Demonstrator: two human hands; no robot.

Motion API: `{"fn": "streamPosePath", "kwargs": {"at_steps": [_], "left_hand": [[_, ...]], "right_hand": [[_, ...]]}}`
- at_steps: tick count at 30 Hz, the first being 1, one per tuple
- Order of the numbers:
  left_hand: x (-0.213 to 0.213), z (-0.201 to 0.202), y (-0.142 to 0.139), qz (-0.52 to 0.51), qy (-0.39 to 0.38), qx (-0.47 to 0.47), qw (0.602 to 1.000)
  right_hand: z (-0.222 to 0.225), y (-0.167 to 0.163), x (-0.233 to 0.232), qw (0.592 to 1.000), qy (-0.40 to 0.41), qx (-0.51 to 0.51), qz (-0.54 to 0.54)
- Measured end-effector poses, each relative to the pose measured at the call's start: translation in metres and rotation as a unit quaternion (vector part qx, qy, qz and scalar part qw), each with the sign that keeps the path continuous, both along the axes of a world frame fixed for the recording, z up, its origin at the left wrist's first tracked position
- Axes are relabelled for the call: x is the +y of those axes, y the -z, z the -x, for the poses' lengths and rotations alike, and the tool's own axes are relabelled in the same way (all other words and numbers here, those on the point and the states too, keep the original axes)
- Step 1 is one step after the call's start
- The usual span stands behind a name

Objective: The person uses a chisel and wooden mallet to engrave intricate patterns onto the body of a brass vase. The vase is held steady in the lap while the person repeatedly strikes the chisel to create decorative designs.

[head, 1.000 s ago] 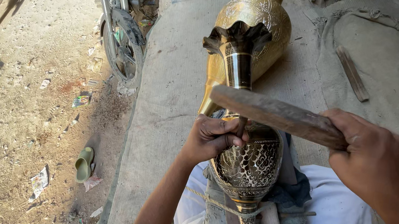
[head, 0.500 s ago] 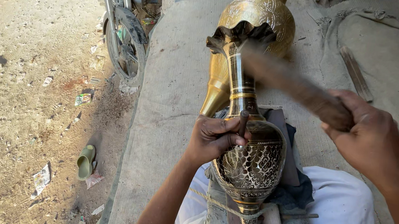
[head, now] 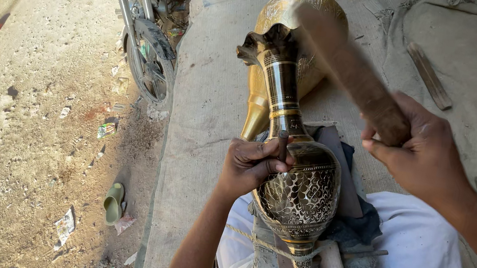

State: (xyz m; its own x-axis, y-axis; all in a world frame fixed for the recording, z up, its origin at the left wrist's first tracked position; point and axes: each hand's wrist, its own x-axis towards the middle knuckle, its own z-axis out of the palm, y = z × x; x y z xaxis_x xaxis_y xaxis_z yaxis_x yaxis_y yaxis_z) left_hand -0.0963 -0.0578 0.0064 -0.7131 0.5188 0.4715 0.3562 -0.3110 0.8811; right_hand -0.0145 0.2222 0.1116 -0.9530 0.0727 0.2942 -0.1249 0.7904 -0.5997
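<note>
Lying across the lap, the engraved brass vase is hemmed by a second brass vessel beyond – open matting is left alongside. A small punch is pinched against its shoulder by the left hand; a wooden mallet is gripped by the right hand – raised above.

Engraved brass vase lies centre frame, neck toward top; small chisel against its shoulder; blurred wooden mallet upper right.
</note>
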Motion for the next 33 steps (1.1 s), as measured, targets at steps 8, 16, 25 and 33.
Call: {"fn": "streamPosePath", "kwargs": {"at_steps": [8,16,25,33], "left_hand": [[-0.002,0.006,0.015,-0.045,0.050,-0.015,0.998],[-0.001,0.012,0.018,-0.095,0.111,-0.006,0.989],[-0.004,0.013,0.012,-0.057,0.101,0.009,0.993],[0.003,0.000,0.007,-0.037,0.021,0.000,0.999]], "right_hand": [[-0.011,0.007,-0.005,0.999,0.011,-0.015,0.034],[-0.021,0.003,-0.004,0.987,0.035,0.072,-0.140],[-0.032,0.007,-0.003,0.989,0.070,-0.072,-0.106],[-0.023,-0.001,0.014,0.991,0.096,0.039,-0.089]]}}
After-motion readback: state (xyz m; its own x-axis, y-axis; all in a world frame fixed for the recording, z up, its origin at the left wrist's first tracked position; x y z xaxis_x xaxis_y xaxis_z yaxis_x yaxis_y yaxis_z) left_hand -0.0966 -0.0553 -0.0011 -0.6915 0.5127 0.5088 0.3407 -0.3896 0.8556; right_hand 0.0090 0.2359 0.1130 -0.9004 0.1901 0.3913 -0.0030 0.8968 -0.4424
